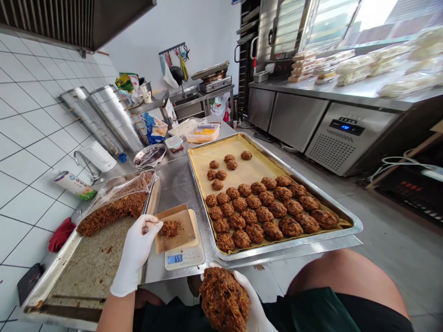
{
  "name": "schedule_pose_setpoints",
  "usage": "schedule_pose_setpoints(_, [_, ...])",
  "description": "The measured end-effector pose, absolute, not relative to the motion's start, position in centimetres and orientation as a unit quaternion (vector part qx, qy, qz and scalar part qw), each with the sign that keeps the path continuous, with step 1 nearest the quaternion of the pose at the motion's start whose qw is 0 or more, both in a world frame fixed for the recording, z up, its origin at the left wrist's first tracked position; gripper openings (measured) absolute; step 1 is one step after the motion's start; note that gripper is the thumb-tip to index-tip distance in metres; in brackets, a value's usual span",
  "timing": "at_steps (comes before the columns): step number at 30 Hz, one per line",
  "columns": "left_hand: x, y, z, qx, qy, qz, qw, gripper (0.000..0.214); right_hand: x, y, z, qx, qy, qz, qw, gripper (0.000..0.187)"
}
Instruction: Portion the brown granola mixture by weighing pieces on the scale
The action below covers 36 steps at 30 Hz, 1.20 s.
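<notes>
My right hand (pixel 254 299) in a white glove cradles a large, lumpy ball of dark oat-and-raisin cookie dough (pixel 224 299) at the bottom of the view. My left hand (pixel 135 254), also gloved, is pinched around a small piece of dough, just left of a digital kitchen scale (pixel 183 257). The scale's display reads about 65. On it lies a sheet of brown paper (pixel 176 229) holding a small heap of dough (pixel 170 228). To the right, a steel baking tray (pixel 287 246) lined with baking paper carries several rows of dough rounds (pixel 254 201).
A steel tray (pixel 90 272) at left holds a dough slab (pixel 114 212) partly under plastic film. A red cloth lies beside it. Further back are a tap, containers and packets. Steel refrigerated counters stand at right, and my knees show below the table.
</notes>
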<state>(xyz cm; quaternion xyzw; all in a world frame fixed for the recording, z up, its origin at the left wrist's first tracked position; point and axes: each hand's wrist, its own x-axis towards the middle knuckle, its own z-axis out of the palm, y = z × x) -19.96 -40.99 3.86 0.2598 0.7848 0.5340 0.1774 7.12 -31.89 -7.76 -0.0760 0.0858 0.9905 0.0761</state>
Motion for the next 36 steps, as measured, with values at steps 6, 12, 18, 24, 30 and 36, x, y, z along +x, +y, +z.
schedule_pose_setpoints(6, [-21.5, -40.4, 3.8, 0.333, 0.843, 0.386, 0.172, 0.026, 7.0, -31.9, -7.5, -0.087, 0.073, 0.990, 0.080, 0.046])
schedule_pose_setpoints(12, [-21.9, -39.8, 3.2, 0.372, 0.857, 0.314, 0.168, 0.018, 7.0, -31.8, -7.6, -0.097, 0.071, 0.990, 0.076, 0.046])
schedule_pose_setpoints(18, [-22.5, -38.3, 3.2, 0.425, 0.850, 0.240, 0.198, 0.015, 7.0, -31.9, -7.1, -0.107, 0.064, 0.990, 0.060, 0.046])
schedule_pose_setpoints(24, [-22.9, -39.2, 5.4, 0.453, 0.856, 0.195, 0.154, 0.022, 7.1, -31.9, -7.6, -0.100, 0.072, 0.990, 0.061, 0.048])
schedule_pose_setpoints(30, [-21.9, -39.0, 6.2, 0.518, 0.836, 0.150, 0.105, 0.026, 7.2, -31.9, -7.7, -0.103, 0.072, 0.991, 0.049, 0.051])
schedule_pose_setpoints(36, [-20.9, -37.4, 2.6, 0.545, 0.817, 0.116, 0.149, 0.035, 7.2, -31.8, -7.1, -0.097, 0.069, 0.992, 0.052, 0.049])
